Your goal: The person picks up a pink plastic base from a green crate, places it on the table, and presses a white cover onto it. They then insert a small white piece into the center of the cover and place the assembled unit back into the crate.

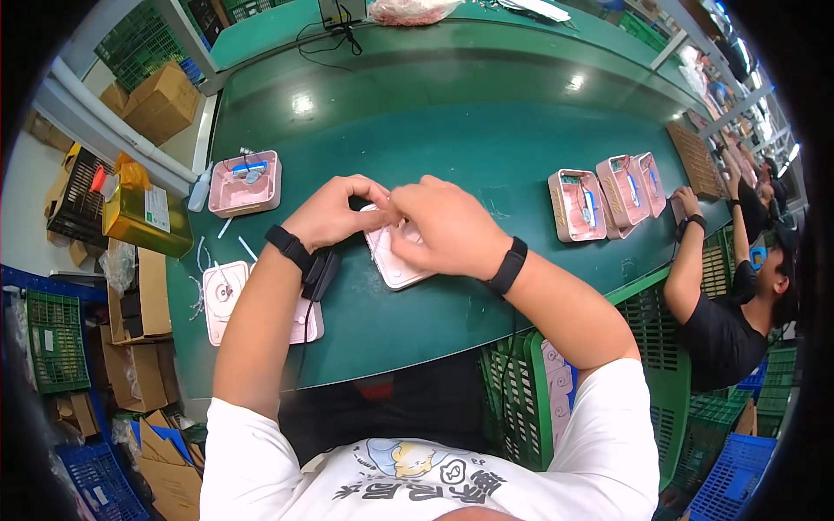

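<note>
A pink square plastic panel (pixel 400 274) with rounded corners lies on the green table in front of me, mostly covered by my hands. My left hand (pixel 334 211) is closed, its thumb and fingertips pinched together above the panel's far left corner. Against those fingertips, my right hand (pixel 452 224) curls over the panel with its thumb low on the surface. Whatever small thing is between the fingers is hidden. Beneath my left forearm rest more pink panels (pixel 223 291), partly covered. Beyond them stands an open pink housing (pixel 245 207) with a blue part and wires inside.
Several open pink housings (pixel 580 234) are grouped at the right, near a co-worker's arm (pixel 688 278) and a brown block (pixel 695 161). A pale bottle (pixel 201 189) and yellow tin (pixel 143 221) stand left. Green crates (pixel 656 417) flank my right side. A plastic bag (pixel 413 10) lies far back.
</note>
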The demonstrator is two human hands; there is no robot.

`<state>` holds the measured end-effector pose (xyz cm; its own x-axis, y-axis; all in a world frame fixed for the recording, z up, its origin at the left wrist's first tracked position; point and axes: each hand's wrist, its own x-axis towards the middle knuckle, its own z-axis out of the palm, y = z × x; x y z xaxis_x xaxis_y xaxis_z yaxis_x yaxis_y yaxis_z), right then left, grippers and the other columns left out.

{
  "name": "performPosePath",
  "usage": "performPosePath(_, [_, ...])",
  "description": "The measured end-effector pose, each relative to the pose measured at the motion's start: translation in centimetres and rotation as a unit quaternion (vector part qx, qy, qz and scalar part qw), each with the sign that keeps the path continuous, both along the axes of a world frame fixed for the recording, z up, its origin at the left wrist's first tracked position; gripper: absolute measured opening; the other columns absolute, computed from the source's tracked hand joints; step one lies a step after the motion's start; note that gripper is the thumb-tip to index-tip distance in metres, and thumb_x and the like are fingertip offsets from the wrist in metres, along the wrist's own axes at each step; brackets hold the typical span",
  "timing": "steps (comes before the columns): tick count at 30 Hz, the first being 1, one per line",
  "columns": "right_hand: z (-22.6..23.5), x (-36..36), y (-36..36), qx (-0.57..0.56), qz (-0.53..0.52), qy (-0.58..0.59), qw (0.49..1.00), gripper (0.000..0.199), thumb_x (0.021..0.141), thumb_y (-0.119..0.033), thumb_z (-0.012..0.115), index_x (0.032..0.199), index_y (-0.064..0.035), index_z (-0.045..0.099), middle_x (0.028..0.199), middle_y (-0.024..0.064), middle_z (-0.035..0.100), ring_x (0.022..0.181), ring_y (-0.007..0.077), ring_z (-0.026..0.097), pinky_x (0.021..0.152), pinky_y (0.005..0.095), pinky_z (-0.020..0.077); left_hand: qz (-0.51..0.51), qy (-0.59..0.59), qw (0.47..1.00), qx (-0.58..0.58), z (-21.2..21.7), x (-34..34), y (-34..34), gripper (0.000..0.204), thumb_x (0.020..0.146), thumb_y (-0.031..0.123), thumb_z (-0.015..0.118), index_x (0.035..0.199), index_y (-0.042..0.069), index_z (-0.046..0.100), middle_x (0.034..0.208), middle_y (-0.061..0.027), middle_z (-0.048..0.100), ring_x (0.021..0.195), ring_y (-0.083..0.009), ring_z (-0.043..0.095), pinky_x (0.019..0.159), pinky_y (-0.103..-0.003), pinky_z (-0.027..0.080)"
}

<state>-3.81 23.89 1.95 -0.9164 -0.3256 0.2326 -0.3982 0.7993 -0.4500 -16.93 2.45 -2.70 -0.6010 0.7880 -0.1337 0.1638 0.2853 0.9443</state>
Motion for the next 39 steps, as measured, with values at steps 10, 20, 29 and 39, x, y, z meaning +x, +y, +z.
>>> performPosePath(10, [-1.9, 0.8, -1.6, -0.117, -0.083, -0.03, 0.989, 0.018, 0.081, -0.022, 0.086, 0.08, -0.0088, 0.074, 0.113, 0.0104, 0.065, 0.112, 0.0327, 0.059, 0.098, 0.0427, 0.0507, -0.009, 0.033, 0.999, 0.011, 0.3, 0.4, -0.4, 0.023, 0.092, 0.023, 0.089, 0.101, 0.005, 0.078, 0.115, -0.0068, 0.075, 0.113, -0.0204, 0.069, 0.107, -0.037, 0.052])
performPosePath(20, [-0.8, -2.1, 4.4, -0.1, 0.081, -0.091, 0.987, 0.014, 0.082, -0.019, 0.085, 0.088, -0.0082, 0.079, 0.123, 0.012, 0.069, 0.12, 0.0314, 0.061, 0.104, 0.0427, 0.0526, -0.036, 0.067, 0.997, -0.013, 0.7, 0.9, 0.2, 0.023, 0.093, 0.018, 0.092, 0.106, 0.006, 0.077, 0.114, -0.0024, 0.072, 0.103, -0.0127, 0.066, 0.091, -0.029, 0.052])
performPosePath(29, [-1.7, -3.3, 3.9, -0.147, 0.105, -0.119, 0.976, 0.018, 0.08, -0.017, 0.084, 0.093, -0.0076, 0.077, 0.127, 0.0144, 0.071, 0.115, 0.0319, 0.07, 0.098, 0.0425, 0.0582, -0.026, 0.102, 0.994, -0.033, 0.6, 1.5, -0.8, 0.039, 0.088, 0.033, 0.093, 0.11, 0.008, 0.073, 0.117, -0.0131, 0.072, 0.114, -0.0294, 0.068, 0.105, -0.04, 0.053])
performPosePath(39, [-4.5, -4.3, 6.8, -0.166, 0.124, -0.088, 0.974, 0.034, 0.079, -0.025, 0.091, 0.103, -0.0054, 0.077, 0.117, 0.0146, 0.072, 0.11, 0.0322, 0.07, 0.093, 0.0428, 0.0591, -0.025, 0.144, 0.989, -0.013, -1.0, 1.3, 3.0, 0.036, 0.087, 0.03, 0.093, 0.101, 0.006, 0.07, 0.095, -0.0084, 0.071, 0.096, -0.0204, 0.07, 0.085, -0.037, 0.057])
